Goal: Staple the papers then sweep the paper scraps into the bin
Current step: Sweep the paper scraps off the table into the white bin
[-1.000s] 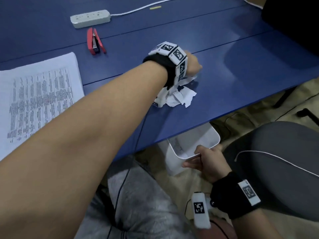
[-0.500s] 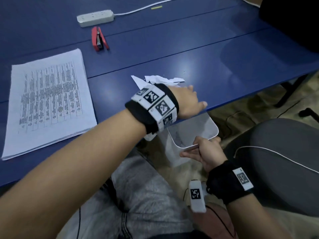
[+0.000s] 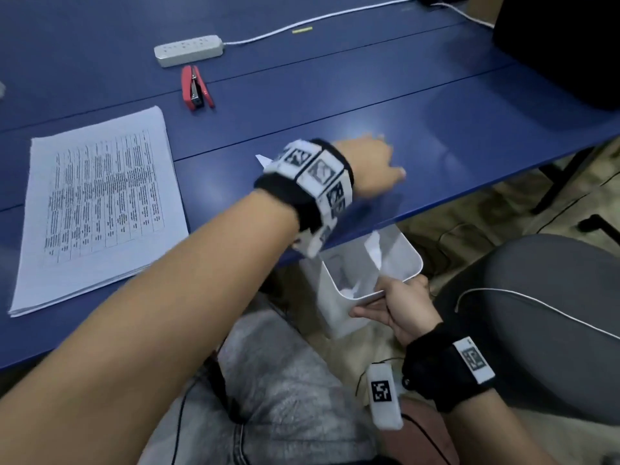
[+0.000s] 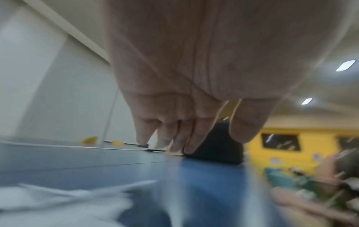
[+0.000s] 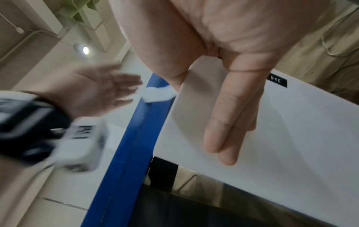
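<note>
My left hand (image 3: 385,164) hovers flat and open over the blue table (image 3: 335,105) near its front edge, fingers straight (image 4: 186,142). A white paper scrap (image 3: 262,159) shows behind its wristband, and blurred scraps (image 4: 58,199) lie beneath the wrist. Another scrap (image 5: 157,93) sits at the table's edge. Below that edge my right hand (image 3: 392,302) grips the rim of the white bin (image 3: 414,263), thumb inside, fingers along its outer wall (image 5: 229,107). Scraps lie inside the bin. The printed paper stack (image 3: 97,203) lies at the left and the red stapler (image 3: 196,88) behind it.
A white power strip (image 3: 188,50) with its cable lies at the back of the table. A dark object (image 3: 563,45) stands at the back right. A grey chair seat (image 3: 536,297) is to the right of the bin, my knee below.
My left hand dragged the scraps from mid-table to the front edge above the bin, then moved back out over the table. Scraps now lie in the bin. The right hand kept hold of the bin.
</note>
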The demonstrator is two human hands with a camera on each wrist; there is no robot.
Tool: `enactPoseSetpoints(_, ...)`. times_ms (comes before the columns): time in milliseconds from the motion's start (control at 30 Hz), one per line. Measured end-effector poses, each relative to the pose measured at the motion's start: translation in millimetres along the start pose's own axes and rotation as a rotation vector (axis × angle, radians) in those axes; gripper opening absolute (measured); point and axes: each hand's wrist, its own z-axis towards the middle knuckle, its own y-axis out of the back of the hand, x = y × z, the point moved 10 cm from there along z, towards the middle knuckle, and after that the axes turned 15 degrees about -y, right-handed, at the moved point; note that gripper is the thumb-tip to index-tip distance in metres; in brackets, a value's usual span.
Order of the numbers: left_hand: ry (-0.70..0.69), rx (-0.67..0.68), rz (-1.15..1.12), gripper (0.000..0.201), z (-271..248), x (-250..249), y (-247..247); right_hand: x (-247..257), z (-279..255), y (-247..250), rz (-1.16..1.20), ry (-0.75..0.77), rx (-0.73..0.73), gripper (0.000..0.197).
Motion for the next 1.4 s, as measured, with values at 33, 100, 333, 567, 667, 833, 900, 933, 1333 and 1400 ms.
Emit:
enactPoseSetpoints(33,0.052,0.001,0.01,0.064,10.1,19.3,2.9,2.2,-0.3,-0.7,0.009,0.008,-0.002,0.051)
enactPoseSetpoints(100,0.125,0.042,0.017,0.066,24.9,51.1,-2.5,6.8,-4.5,-4.3,0.018,0.024,0.004,0.042)
enactPoseSetpoints(333,0.08,0.192,0.042,0.062,-1.3,33.8,-29.5,10.0,-9.3,-10.2,0.021,0.013,0.006,0.033)
enactPoseSetpoints(567,0.049,0.233,-0.043,0.071,-46.0,-28.1,-60.4,1.9,-7.2,-6.2,0.031,0.014,0.004,0.049)
enactPoseSetpoints(667,0.043,0.22,-0.074,0.073,-60.0,-47.4,-73.1,2.8,-17.4,-7.2,0.033,0.036,0.021,0.043)
enactPoseSetpoints(833,-0.027,0.183,-0.214,0.073,-75.6,-66.7,-78.5,3.2,-23.8,-11.2,0.0,0.058,0.019,0.047)
enactPoseSetpoints(900,-0.047,0.16,-0.249,0.072,-79.1,-64.9,-68.8,1.1,-22.2,-11.3,0.001,0.054,0.005,0.049)
enactPoseSetpoints(933,-0.044,0.15,-0.255,0.071,-79.8,-58.1,-63.5,-0.3,-21.5,-11.3,0.008,0.052,0.003,0.049)
enactPoseSetpoints(1333,0.411,0.104,-0.115,0.049,-77.2,121.3,-25.3,0.8,-21.0,-19.9,0.013,0.036,0.025,0.038)
enactPoseSetpoints(1400,0.352,0.101,-0.111,0.049,-71.1,109.3,-31.4,-0.4,-17.5,-19.6,0.014,0.034,0.022,0.04)
